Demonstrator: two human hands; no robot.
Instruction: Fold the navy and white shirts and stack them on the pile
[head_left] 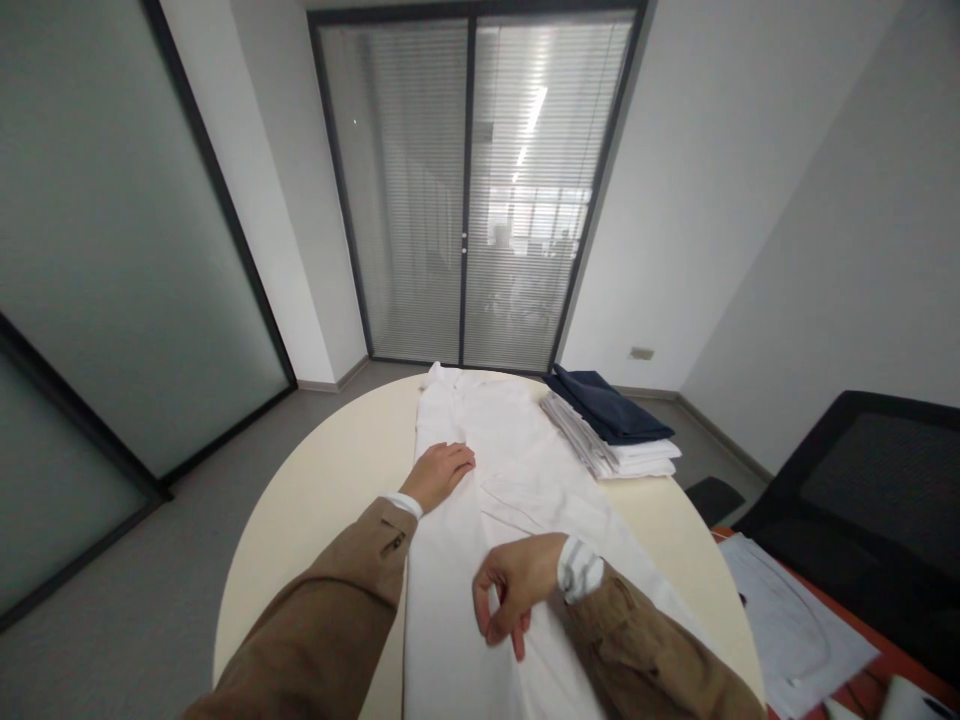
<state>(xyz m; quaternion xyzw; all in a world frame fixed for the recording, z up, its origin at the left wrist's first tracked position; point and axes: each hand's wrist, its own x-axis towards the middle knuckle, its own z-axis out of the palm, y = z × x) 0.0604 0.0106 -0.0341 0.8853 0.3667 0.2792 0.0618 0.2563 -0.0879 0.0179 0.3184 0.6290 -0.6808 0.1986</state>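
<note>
1. White collared garment [510, 440] lies lengthwise on a round cream worktop [337, 480], its collar at the far edge and its lower part running off toward the wearer of the camera.
2. Left hand [439, 475], open and palm down, rests flat on the cloth, a brown jacket sleeve [315, 620] reaching to the wrist.
3. Right hand [510, 590] hangs curled over the garment, fingertips dipping to the fabric; whether they pinch it cannot be told.
4. Folded stack [607, 440], topped by navy cloth [607, 410], sits just beside the garment on the worktop, with grey-striped and white layers beneath.
5. Papers [787, 625] lie on an orange desk [870, 680] at right, near a black mesh office chair [877, 480]; a glass door with blinds [469, 190] stands beyond.
</note>
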